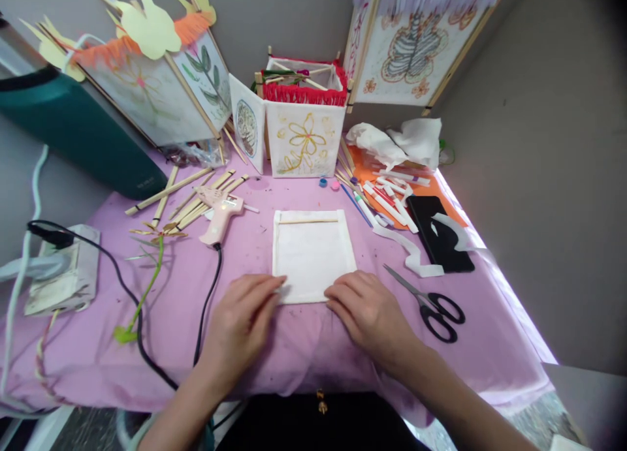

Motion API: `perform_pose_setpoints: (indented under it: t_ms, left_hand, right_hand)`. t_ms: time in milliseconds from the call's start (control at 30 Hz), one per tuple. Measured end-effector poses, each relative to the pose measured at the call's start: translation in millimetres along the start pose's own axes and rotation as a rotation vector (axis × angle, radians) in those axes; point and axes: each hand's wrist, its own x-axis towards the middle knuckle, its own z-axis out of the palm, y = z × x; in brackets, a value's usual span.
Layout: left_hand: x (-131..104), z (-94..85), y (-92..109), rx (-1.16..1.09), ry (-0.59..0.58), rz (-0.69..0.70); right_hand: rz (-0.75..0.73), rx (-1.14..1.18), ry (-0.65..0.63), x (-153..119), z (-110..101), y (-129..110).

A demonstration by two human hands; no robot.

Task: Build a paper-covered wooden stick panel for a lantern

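A white square fabric panel (313, 258) with folded edges lies flat in front of me, and a thin wooden stick (308, 221) runs along its far edge. My left hand (243, 317) has its fingers closed on the near left corner. At the near right corner, my right hand (365, 311) pinches the edge between thumb and fingers. Black-handled scissors (431, 302) rest partly spread to the right of that hand. Left of the panel lies a pale pink glue gun (222, 213) with a black cord.
Wooden sticks (196, 200) and a green stem (149, 284) lie at left, near a power strip (66, 268) and a tall teal object (83, 131). Decorated lanterns (306, 141) stand behind. Markers (385, 203), white ribbon (409, 248) and a black phone (431, 209) are at right.
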Motion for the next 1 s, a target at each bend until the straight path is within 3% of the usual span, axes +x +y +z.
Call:
perform_pose_setpoints:
  t_ms: [100, 300, 533, 800, 1000]
  left_hand:
    - [-3, -13.7, -6, 0.028, 0.111, -0.070]
    - [-4, -2.3, 7, 0.193, -0.041, 0.034]
    - [-6, 7.3, 5, 0.238, -0.031, 0.020]
    - [-12, -19.8, -12, 0.051, -0.055, -0.058]
    - [-8, -9.7, -7, 0.137, -0.096, 0.011]
  right_hand:
    - [-0.023, -0.010, 0.034, -1, -3, -3]
    - [-0.031, -0.042, -0.008, 2, 8, -10]
    - [-0.014, 0.016, 0.028, 5, 15, -6]
    - [0.015, 0.050, 0.109, -4, -9, 10]
    - [0.066, -0.064, 0.096, -19, -13, 21]
